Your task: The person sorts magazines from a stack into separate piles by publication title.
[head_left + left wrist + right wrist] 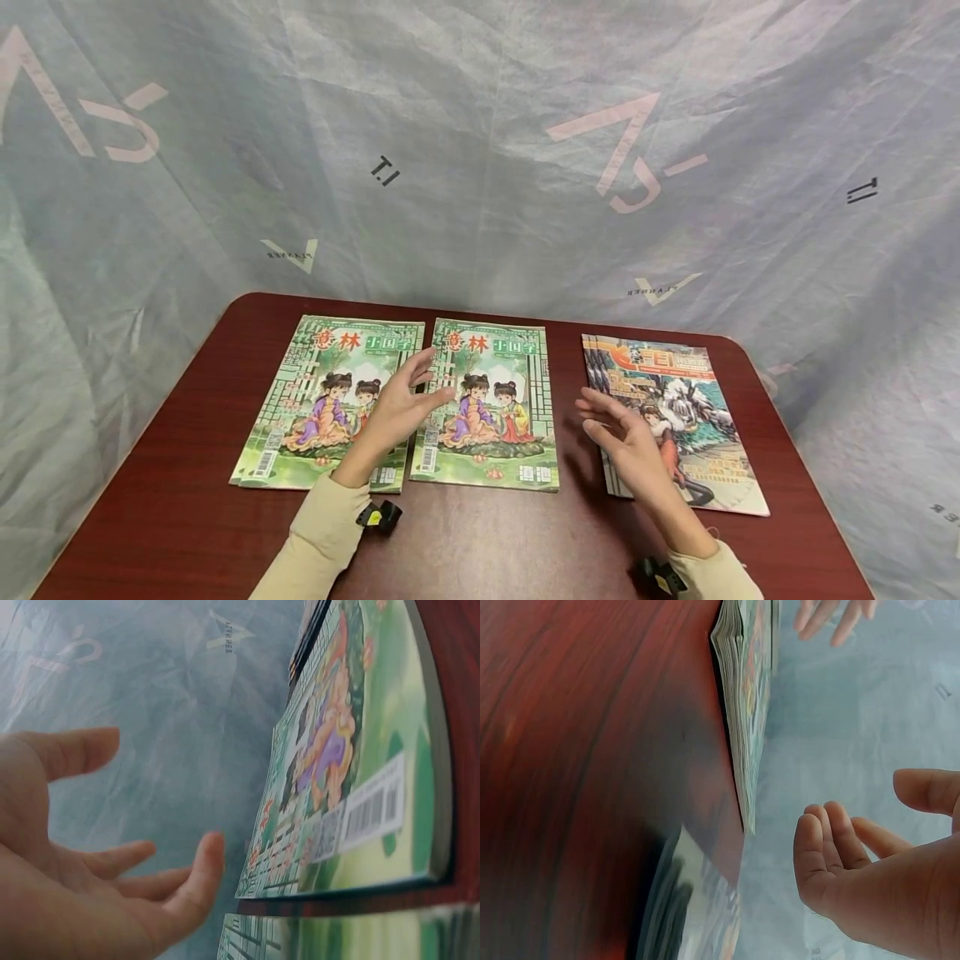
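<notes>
Two green magazines with the same cover lie side by side: a left pile [300, 450] and a middle pile [517, 458]. My left hand [401, 406] hovers over the gap between them, fingers spread and holding nothing. In the left wrist view, that hand [97, 855] is apart from the middle magazine [405, 750]. To the right lies a stack of comic magazines [720, 450], its left edges slightly fanned. Above that stack's left edge is my right hand [630, 442], with loosely bent fingers and nothing in its grasp. The right wrist view shows this hand [877, 877] too.
The magazines lie on a dark red wooden table [465, 542] with rounded back corners. Right behind it hangs a grey printed cloth [480, 208], which also runs down both sides. Bare tabletop separates the middle pile from the comic stack. Each wrist wears a black strap [386, 517].
</notes>
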Action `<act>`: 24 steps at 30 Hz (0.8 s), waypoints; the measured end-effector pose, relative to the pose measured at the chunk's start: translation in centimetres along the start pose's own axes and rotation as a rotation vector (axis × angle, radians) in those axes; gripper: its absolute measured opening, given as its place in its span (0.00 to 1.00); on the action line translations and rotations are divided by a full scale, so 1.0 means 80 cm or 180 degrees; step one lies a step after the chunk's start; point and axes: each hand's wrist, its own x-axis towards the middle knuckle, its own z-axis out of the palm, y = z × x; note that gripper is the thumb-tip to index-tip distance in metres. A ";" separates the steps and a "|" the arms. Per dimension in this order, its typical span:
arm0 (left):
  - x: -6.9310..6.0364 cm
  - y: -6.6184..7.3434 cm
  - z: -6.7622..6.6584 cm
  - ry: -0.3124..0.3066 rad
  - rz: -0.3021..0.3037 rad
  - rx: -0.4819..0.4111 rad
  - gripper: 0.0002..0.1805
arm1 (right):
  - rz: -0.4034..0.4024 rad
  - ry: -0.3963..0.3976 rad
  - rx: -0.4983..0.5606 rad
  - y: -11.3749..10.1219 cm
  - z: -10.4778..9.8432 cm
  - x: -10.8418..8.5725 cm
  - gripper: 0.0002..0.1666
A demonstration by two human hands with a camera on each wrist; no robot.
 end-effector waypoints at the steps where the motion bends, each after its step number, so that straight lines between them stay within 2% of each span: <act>1: 0.000 -0.001 -0.001 0.0050 -0.0052 0.0042 0.45 | 0.0042 -0.0007 0.0008 -0.001 0.003 0.001 0.29; 6: 0.000 -0.004 -0.002 0.0145 -0.0251 0.0251 0.41 | 0.0389 -0.0092 0.0013 -0.003 0.018 0.006 0.30; 13: 0.001 -0.005 -0.002 0.0075 -0.0366 0.0591 0.39 | 0.0788 -0.0197 -0.0157 0.000 0.034 0.010 0.33; 19: -0.003 -0.001 0.001 0.0020 -0.0362 0.0955 0.39 | 0.0806 -0.0295 -0.0159 0.003 0.045 0.010 0.35; 24: -0.007 0.005 0.003 0.0037 -0.0439 0.1163 0.39 | 0.0792 -0.0226 -0.0198 0.006 0.051 0.010 0.35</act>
